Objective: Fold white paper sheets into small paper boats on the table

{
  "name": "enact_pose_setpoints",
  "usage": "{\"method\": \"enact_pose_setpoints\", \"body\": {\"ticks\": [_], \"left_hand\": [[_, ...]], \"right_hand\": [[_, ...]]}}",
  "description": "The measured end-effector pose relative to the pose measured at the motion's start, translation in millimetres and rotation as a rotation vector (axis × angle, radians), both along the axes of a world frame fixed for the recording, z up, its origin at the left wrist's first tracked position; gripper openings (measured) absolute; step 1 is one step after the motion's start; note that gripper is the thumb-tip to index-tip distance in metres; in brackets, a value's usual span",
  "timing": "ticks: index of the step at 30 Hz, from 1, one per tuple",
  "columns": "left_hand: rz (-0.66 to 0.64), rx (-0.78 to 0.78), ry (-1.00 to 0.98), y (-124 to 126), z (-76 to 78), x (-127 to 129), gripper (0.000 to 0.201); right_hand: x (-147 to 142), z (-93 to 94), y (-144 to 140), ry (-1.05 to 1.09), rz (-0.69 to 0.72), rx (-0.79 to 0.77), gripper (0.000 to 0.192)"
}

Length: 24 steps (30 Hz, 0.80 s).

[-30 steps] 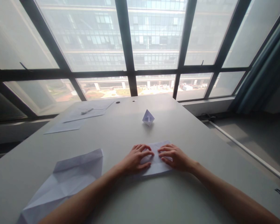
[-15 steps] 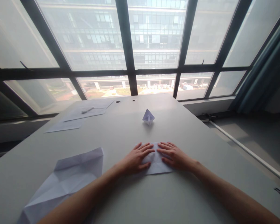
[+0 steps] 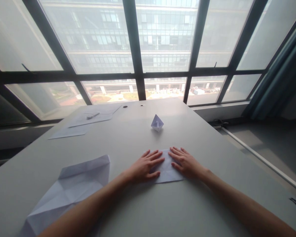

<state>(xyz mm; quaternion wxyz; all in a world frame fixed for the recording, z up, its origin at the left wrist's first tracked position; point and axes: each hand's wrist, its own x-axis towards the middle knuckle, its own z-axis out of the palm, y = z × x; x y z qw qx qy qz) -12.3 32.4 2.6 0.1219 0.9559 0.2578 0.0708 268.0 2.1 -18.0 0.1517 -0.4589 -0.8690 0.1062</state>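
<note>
Folded paper (image 3: 167,171) flat under both hands, left hand (image 3: 144,167), right hand (image 3: 186,163)

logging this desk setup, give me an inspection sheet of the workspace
surface: grey table, matte, two small holes near far edge.
job's things: folded white paper flat under both hands.
clutter: paper boat beyond it; creased sheet at left; loose sheets with a pen far left.
hands: left hand and right hand press flat, fingers spread.
cables: nothing seen on table.
surroundings: large windows, curtain at right.
</note>
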Motion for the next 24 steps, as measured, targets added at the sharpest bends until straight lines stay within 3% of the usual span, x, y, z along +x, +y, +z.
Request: {"method": "enact_pose_setpoints", "body": {"ticks": [8, 14, 24], "left_hand": [[-0.048, 0.016, 0.017, 1.1, -0.9, -1.1, 0.051], [-0.041, 0.003, 0.033, 1.2, -1.4, -0.2, 0.059], [0.044, 0.014, 0.003, 0.8, -5.8, 1.8, 0.066]], "right_hand": [[-1.4, 4.3, -1.8, -0.026, -0.004, 0.048, 0.051], [-0.6, 12.4, -5.1, -0.021, 0.189, -0.014, 0.059], [0.3, 8.2, -3.1, -0.028, 0.166, -0.064, 0.063]]}}
